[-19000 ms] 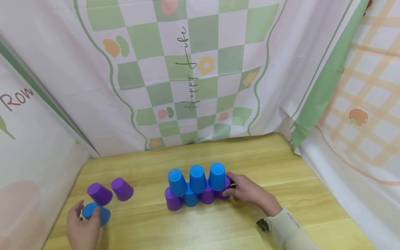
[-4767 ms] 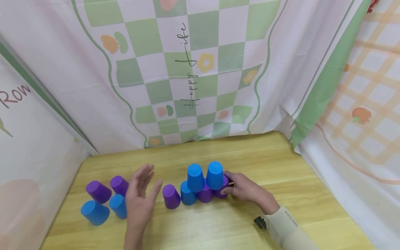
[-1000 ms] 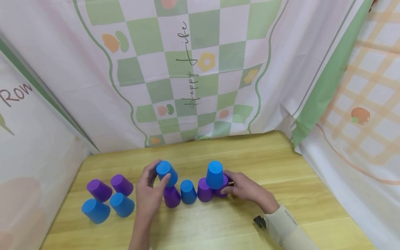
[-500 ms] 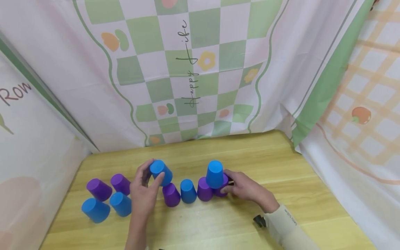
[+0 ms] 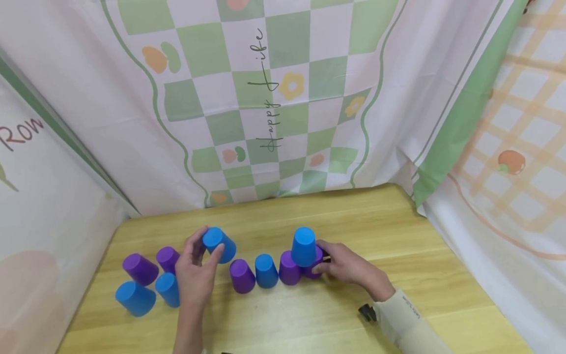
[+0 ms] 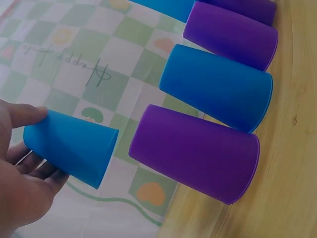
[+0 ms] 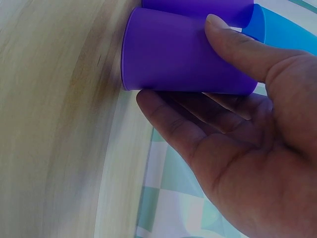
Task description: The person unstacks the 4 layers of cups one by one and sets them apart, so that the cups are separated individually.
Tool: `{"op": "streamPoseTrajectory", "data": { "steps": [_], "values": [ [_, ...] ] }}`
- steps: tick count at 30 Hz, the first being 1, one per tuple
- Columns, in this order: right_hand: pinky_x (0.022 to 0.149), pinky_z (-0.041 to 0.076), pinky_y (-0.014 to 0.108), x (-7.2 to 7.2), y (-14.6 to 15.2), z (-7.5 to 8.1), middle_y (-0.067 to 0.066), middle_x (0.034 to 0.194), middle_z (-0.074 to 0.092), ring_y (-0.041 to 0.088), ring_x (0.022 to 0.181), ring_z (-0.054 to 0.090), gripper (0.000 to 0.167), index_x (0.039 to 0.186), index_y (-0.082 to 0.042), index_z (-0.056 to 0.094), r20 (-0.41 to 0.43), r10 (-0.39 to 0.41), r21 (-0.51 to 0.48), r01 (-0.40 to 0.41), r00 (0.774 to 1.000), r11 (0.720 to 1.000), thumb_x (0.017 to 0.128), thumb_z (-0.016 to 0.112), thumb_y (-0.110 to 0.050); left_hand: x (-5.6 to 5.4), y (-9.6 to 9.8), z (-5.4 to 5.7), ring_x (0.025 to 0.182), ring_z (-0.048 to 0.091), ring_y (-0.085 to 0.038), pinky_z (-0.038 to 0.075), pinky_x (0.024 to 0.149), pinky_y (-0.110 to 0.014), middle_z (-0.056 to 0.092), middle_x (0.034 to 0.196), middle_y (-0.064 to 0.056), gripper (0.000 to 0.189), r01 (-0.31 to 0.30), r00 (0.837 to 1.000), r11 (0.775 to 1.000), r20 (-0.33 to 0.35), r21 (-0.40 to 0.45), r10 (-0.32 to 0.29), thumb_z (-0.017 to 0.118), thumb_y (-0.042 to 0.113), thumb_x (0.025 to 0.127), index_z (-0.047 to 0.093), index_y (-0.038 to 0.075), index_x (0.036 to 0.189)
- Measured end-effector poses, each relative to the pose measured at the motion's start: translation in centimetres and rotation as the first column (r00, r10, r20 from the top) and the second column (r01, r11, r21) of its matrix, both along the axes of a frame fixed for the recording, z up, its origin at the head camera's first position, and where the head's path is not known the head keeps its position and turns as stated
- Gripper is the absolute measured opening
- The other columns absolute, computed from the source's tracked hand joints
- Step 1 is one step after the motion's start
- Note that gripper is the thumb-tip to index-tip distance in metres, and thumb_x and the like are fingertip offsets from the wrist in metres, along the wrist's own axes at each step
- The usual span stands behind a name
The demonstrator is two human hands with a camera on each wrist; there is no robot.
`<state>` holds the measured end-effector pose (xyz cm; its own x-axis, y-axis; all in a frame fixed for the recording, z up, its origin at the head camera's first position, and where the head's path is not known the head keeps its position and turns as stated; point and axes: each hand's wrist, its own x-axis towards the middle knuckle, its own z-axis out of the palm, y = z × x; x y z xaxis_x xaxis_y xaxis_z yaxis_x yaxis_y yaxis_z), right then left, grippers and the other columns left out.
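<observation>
My left hand [image 5: 196, 278] holds an upside-down blue cup [image 6: 72, 146] between thumb and fingers, tilted and raised clear of the table. Four... several cups stand upside down in a row: a purple cup [image 5: 242, 277] at the left end, a blue cup [image 5: 267, 271], a purple cup [image 5: 289, 268], and a purple cup [image 7: 173, 52] at the right end. One blue cup [image 5: 304, 247] rests on top across the two right-hand purple cups. My right hand [image 5: 353, 268] grips the right-end purple cup, thumb on its near side and fingers on its far side.
Left of the row stand two purple cups, one [image 5: 140, 269] farther left and one [image 5: 167, 259] beside it, and two blue cups, one [image 5: 135, 298] nearer and one [image 5: 168, 289] partly behind my left hand. Patterned cloth [image 5: 283, 113] hangs behind the wooden table [image 5: 345, 314].
Two blue cups have left the row's upper level; one now stands at left. My left hand has carried the other leftward off the left-end purple cup. The right hand stays put.
</observation>
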<state>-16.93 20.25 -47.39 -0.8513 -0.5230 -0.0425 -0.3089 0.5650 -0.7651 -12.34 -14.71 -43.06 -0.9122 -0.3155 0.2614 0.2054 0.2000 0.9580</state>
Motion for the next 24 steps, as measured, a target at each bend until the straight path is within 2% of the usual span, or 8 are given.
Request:
{"op": "streamPoseTrajectory", "data": {
  "steps": [12,16,21,24],
  "values": [
    [0.101,0.061,0.053,-0.1,0.0,-0.1,0.01,0.124,0.073,0.036,0.119,0.07,0.043,0.135,-0.005,0.061,0.009,-0.022,0.017,0.022,1.0,1.0,0.098,0.076,-0.019,-0.3,-0.7,-0.7,0.137,0.056,-0.024,0.043,0.116,-0.015,0.062,0.143,-0.009,0.052,-0.036,0.999,0.999,-0.027,0.018,0.037,0.077,0.006,0.096,0.059,0.006,0.145],
    [0.101,0.06,0.053,0.0,0.0,0.0,0.011,0.124,0.073,0.036,0.119,0.07,0.043,0.136,-0.005,0.06,0.011,-0.022,0.013,0.022,1.0,1.0,0.098,0.076,-0.019,-0.4,-0.8,-0.9,0.139,0.054,-0.026,0.042,0.117,-0.017,0.06,0.145,-0.011,0.054,-0.047,0.999,0.999,-0.016,0.021,0.047,0.077,0.006,0.096,0.058,0.006,0.146],
    [0.101,0.06,0.053,0.0,-0.1,0.0,0.011,0.125,0.073,0.036,0.119,0.07,0.044,0.137,-0.005,0.06,0.019,-0.023,0.011,0.023,1.0,1.0,0.098,0.076,-0.019,-0.5,-1.0,-1.2,0.144,0.051,-0.03,0.04,0.121,-0.023,0.057,0.15,-0.014,0.056,-0.059,0.998,0.998,0.01,0.018,0.059,0.076,0.007,0.096,0.055,0.005,0.148],
    [0.101,0.06,0.053,0.1,-0.1,0.0,0.011,0.125,0.073,0.036,0.12,0.07,0.044,0.137,-0.005,0.06,0.019,-0.023,0.012,0.022,1.0,1.0,0.098,0.076,-0.018,-0.6,-1.1,-1.5,0.146,0.049,-0.032,0.038,0.124,-0.032,0.055,0.151,-0.015,0.055,-0.07,0.997,0.997,0.027,0.009,0.07,0.076,0.006,0.097,0.055,0.003,0.148]
  ]
}}
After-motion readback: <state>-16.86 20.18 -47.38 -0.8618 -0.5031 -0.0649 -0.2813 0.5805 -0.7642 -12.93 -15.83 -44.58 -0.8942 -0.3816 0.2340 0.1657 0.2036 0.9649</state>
